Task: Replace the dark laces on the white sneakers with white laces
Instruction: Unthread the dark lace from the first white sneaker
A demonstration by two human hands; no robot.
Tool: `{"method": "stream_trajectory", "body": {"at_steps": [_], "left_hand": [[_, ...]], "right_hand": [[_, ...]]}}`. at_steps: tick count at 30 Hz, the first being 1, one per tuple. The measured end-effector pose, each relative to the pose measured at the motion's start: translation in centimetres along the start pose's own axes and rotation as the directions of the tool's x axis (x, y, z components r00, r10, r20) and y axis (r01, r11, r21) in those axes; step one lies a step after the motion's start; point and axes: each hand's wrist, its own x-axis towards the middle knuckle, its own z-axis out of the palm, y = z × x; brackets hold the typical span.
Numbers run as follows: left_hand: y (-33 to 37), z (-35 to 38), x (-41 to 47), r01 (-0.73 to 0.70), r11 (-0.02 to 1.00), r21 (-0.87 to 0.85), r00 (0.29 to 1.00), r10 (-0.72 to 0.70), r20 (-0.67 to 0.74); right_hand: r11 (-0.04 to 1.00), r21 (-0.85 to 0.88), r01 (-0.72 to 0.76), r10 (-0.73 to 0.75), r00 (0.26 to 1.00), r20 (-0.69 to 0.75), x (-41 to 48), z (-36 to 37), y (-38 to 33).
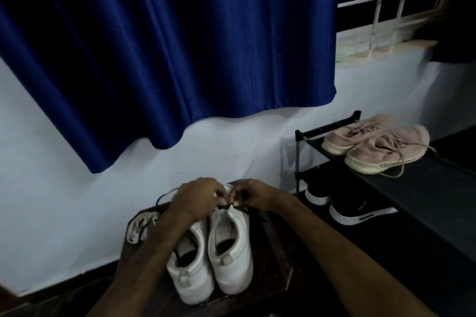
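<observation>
No brand or writing was legible on the white sneakers [219, 247]; left hand [195, 198] and right hand [253, 194] each had a pinching grip on the dark lace [231, 205].

Head cam, fwd/down, close over sneakers [210, 247], dim, prob. seated.

2 white sneakers [219, 252] stand side by side, heels near, on a dark surface [278, 252], and both hands meet over the far end of the right sneaker: the left hand [195, 199] and right hand [253, 194] each pinch a dark lace [255, 213] with their fingers [231, 198]. White laces [140, 226] lie bundled at the surface's left edge. To the right a black shoe rack [386, 188] carries 2 pink sneakers [378, 145] on top and dark shoes [353, 210] below, under a blue curtain [167, 46] on the far wall.
</observation>
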Motion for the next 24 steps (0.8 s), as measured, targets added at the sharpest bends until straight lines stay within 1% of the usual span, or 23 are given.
{"method": "stream_trajectory", "body": {"at_steps": [2, 4, 6, 8, 9, 10, 12, 13, 14, 16, 17, 19, 21, 22, 23, 24], "left_hand": [[0.6, 0.7, 0.6, 0.041, 0.994, 0.1, 0.996, -0.048, 0.072], [0.8, 0.9, 0.9, 0.064, 0.985, 0.159, 0.996, -0.073, 0.05], [1.1, 0.8, 1.0, 0.004, 0.944, 0.33, 1.0, -0.003, -0.004], [0.7, 0.1, 0.5, -0.037, 0.883, 0.468, 0.988, 0.103, -0.116], [-0.3, -0.6, 0.2, -0.004, 0.872, 0.489, 0.978, 0.105, -0.181], [-1.6, -1.5, -0.2, 0.066, 0.885, 0.461, 0.963, 0.065, -0.262], [-4.6, -2.8, -0.9, 0.193, 0.911, 0.365, 0.903, -0.02, -0.428], [-5.6, -2.9, -1.4, 0.224, 0.92, 0.321, 0.884, -0.052, -0.465], [-6.1, -2.6, -1.8, 0.241, 0.93, 0.277, 0.88, -0.089, -0.466], [-6.0, -1.3, -2.3, 0.242, 0.944, 0.225, 0.899, -0.131, -0.418], [-5.6, -0.7, -2.3, 0.225, 0.947, 0.229, 0.917, -0.126, -0.378], [-4.6, 0.0, -1.9, 0.14, 0.97, 0.201, 0.954, -0.078, -0.288], [-2.9, 0.4, -1.3, 0.035, 0.997, 0.066, 0.979, -0.021, -0.202], [-1.9, 0.6, -1.0, 0.005, 1.0, -0.001, 0.988, -0.005, -0.157], [-0.9, 0.9, -0.8, 0.002, 0.999, -0.032, 0.995, -0.006, -0.102], [-0.1, 1.1, -0.5, 0.007, 1.0, -0.005, 0.999, -0.007, -0.044]], "right_hand": [[1.0, 0.001, -0.005, 0.005, 1.0, -0.006, -0.1, 0.0, 0.0], [1.0, 0.001, -0.01, 0.01, 1.0, -0.004, -0.1, 0.0, 0.0], [1.0, 0.015, -0.007, 0.007, 1.0, -0.005, -0.1, -0.1, 0.1], [1.0, 0.023, -0.001, 0.001, 1.0, 0.006, -0.1, -0.3, 0.0], [1.0, 0.019, 0.004, -0.004, 1.0, 0.015, 0.0, -0.3, 0.0], [1.0, 0.015, 0.009, -0.01, 1.0, 0.022, 0.1, -0.4, -0.1], [1.0, 0.018, 0.017, -0.018, 1.0, 0.023, 0.1, -0.5, -0.2], [1.0, 0.021, 0.021, -0.021, 1.0, 0.018, 0.1, -0.5, -0.2], [0.999, 0.028, 0.023, -0.023, 1.0, 0.017, 0.1, -0.4, -0.1], [0.999, 0.034, 0.031, -0.031, 0.999, 0.022, 0.0, -0.3, 0.0], [0.999, 0.03, 0.036, -0.037, 0.999, 0.022, 0.0, -0.2, -0.1], [0.999, 0.02, 0.037, -0.037, 0.999, 0.016, 0.0, -0.2, -0.3], [0.999, 0.014, 0.034, -0.034, 0.999, 0.008, -0.1, -0.1, -0.3], [0.999, 0.013, 0.034, -0.034, 0.999, 0.006, -0.1, -0.1, -0.3], [0.999, 0.01, 0.036, -0.036, 0.999, 0.005, -0.2, -0.1, -0.3], [0.999, 0.006, 0.04, -0.04, 0.999, -0.001, -0.2, -0.1, -0.3]]}}
